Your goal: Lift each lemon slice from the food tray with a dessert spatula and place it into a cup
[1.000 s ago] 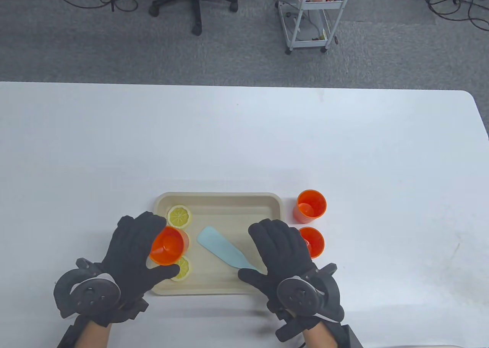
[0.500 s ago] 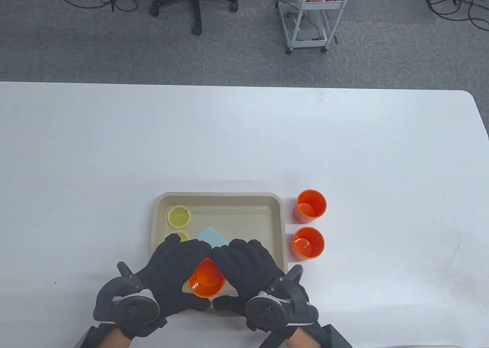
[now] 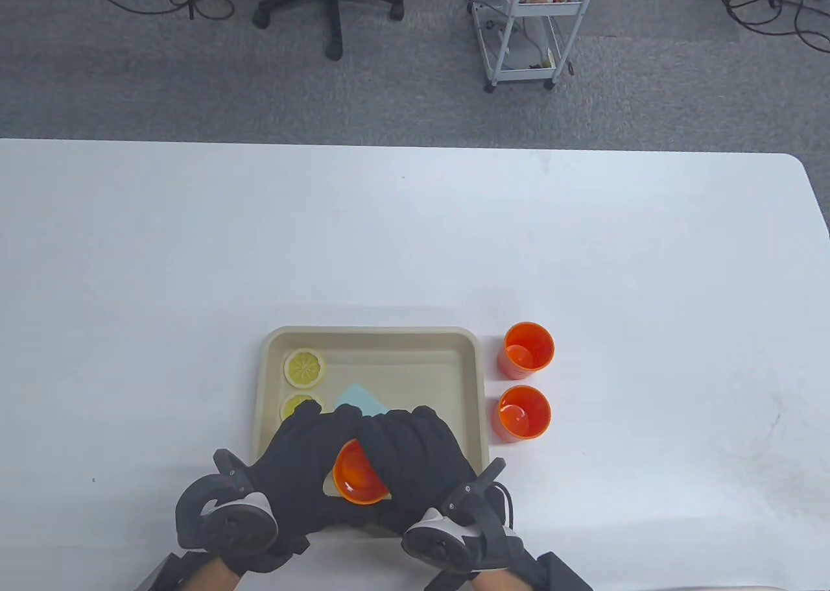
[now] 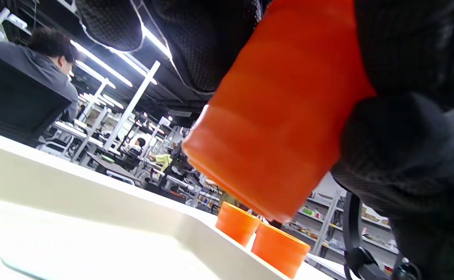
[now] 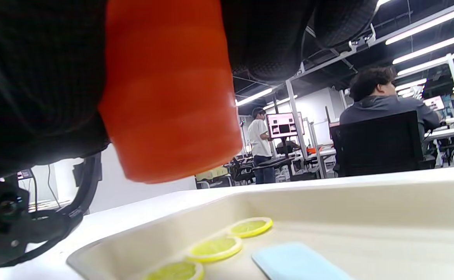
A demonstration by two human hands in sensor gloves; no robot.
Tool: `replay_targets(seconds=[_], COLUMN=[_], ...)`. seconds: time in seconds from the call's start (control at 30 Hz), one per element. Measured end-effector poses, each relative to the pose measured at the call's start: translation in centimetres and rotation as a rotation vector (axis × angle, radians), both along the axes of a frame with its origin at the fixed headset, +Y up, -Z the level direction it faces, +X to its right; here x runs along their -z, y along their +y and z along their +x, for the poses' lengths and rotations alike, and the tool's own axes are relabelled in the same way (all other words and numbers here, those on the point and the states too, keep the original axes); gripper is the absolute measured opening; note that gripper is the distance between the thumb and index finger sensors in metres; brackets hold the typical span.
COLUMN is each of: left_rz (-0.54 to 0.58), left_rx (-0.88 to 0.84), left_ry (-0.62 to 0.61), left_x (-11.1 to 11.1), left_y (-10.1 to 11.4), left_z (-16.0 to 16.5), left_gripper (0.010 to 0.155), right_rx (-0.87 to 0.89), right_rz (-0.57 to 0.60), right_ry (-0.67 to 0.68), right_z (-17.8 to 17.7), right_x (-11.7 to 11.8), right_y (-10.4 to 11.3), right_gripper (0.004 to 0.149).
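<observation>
Over tray, hand-held cup, mouth nearward.

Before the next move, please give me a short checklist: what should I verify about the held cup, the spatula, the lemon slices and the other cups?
1. Held cup secured in both hands, left hand and right hand: ok.
2. Held cup clear of the tray floor, per the right wrist view: ok.
3. Dessert spatula in a grip: not ok; it lies in the tray, handle hidden under the hands.
4. Lemon slices in the tray: ok, three visible.
5. Two other cups upright beside the tray: ok.
6. Held cup empty: cannot tell.
</observation>
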State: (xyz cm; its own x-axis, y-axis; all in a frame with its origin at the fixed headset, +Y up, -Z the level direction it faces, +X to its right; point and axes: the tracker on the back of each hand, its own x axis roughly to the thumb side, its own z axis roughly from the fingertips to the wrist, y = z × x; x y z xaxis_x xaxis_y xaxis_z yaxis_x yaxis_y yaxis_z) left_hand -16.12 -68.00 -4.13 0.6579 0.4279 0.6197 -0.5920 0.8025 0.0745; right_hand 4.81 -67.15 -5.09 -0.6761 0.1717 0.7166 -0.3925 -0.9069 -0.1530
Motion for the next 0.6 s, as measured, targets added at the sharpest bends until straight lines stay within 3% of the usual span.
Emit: replay_targets(seconds=[0.47, 0.6], left_rz=[0.056, 0.078], left_rx=[0.086, 0.112], left_ry=[0.106, 0.240], left_x=[-0.3, 0.1], left_y=[0.5, 0.9], left_z=[-0.4, -2.6], left_gripper=[0.115, 0.112], right_rx=[-0.055, 0.020], right_rz=[0.032, 0.043], right_ry=[-0.124, -0.250], right_z=[0.6, 3.2], right_x=[0.3, 1.1], right_y=[0.8, 2.2], right_gripper=[0.103, 0.102])
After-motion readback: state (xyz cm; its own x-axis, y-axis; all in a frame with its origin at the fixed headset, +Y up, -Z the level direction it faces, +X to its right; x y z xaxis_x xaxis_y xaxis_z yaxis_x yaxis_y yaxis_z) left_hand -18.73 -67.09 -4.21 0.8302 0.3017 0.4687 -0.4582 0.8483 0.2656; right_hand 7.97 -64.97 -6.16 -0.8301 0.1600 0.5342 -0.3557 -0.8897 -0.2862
